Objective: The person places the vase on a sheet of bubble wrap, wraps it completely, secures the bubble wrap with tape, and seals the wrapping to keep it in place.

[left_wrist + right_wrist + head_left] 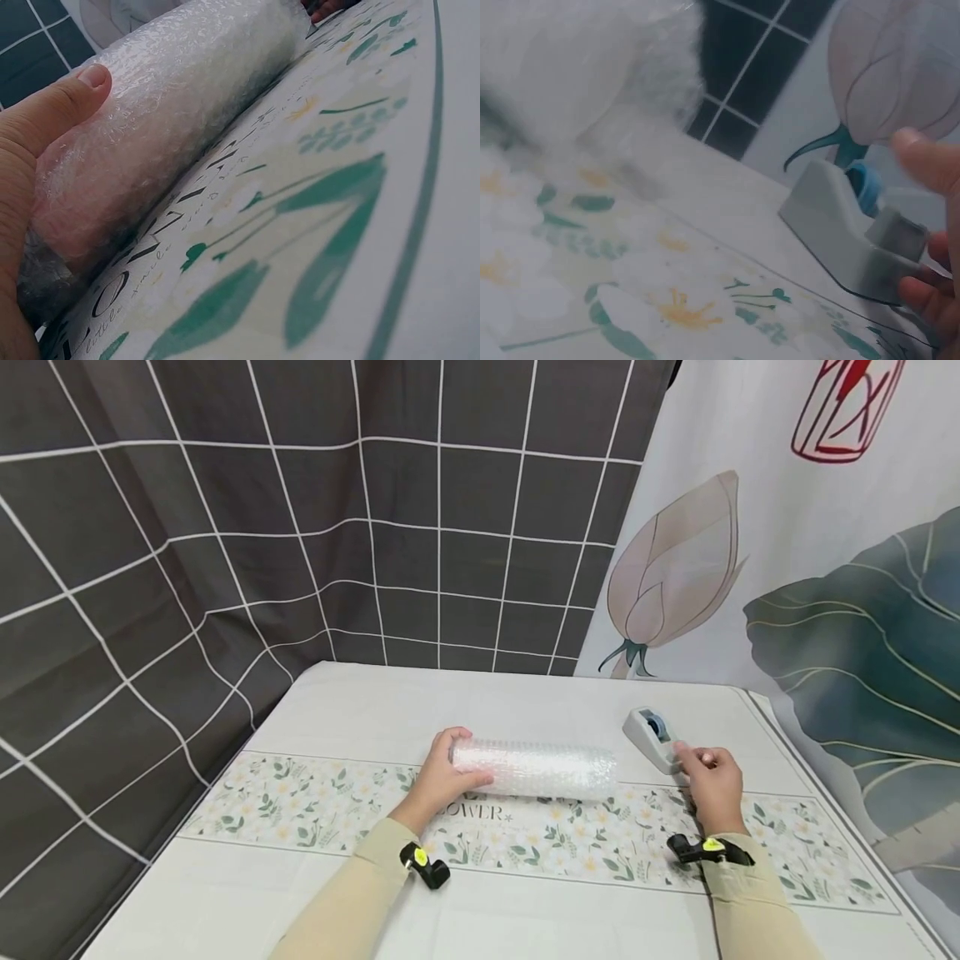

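Observation:
A cylindrical bundle of bubble wrap lies across the floral band of the tablecloth. My left hand grips its left end, the thumb pressing on the near side and the fingers reaching over the far side. In the left wrist view, the thumb rests on the bubble wrap. My right hand is at the front end of a pale grey tape dispenser with a blue tape core. From the right wrist, the thumb stands apart above, and bent fingertips lie right at the dispenser's front end.
Under everything spreads a white tablecloth with a flowered strip and printed lettering. A dark curtain with a white grid hangs behind and at the left. To the right hangs a white curtain with a printed lotus bud.

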`<state>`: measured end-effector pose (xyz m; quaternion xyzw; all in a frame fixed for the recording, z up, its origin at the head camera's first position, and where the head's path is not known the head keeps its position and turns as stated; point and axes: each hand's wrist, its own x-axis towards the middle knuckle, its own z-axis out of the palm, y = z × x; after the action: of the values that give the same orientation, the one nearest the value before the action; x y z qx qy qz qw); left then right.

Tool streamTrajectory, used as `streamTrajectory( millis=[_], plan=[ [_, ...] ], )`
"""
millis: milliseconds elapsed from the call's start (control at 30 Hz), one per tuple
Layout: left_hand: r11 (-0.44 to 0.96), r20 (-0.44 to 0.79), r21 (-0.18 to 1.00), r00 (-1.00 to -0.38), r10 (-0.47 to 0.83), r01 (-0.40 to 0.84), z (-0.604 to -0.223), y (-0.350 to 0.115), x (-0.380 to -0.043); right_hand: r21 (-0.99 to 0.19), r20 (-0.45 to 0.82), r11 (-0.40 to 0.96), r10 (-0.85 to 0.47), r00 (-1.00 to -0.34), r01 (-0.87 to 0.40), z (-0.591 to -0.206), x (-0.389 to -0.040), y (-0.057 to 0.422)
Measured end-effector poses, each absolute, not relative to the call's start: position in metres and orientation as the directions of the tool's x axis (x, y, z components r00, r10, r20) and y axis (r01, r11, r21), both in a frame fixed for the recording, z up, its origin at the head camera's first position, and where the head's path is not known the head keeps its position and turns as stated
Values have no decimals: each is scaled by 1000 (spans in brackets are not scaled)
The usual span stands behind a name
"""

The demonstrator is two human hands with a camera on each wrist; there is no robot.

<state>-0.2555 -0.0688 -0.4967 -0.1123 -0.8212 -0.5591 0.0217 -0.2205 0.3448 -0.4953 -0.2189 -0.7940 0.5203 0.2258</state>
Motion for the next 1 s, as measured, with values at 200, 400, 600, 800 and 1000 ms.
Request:
streamTrajectory(
  millis=[200, 400, 600, 800, 1000],
  plan=[
    [357, 160, 911, -974, 158, 208, -496, -69, -256, -946, 118, 301, 659, -742, 117, -500, -220, 346],
    [368, 146, 909, -976, 163, 197, -496, -68, -256, -937, 126, 323, 668, -733, 132, -502, -217, 346],
    [369, 159, 905, -972, 171, 212, -497, -68, -256, -902, 133, 395, 640, -757, 174, -499, -214, 347],
    [372, 163, 903, -972, 172, 217, -499, -68, -256, -859, 148, 469, 611, -778, 205, -497, -215, 346],
    [372, 168, 901, -971, 171, 222, -499, -70, -256, -814, 160, 539, 566, -808, 216, -497, -218, 344]
  ],
)
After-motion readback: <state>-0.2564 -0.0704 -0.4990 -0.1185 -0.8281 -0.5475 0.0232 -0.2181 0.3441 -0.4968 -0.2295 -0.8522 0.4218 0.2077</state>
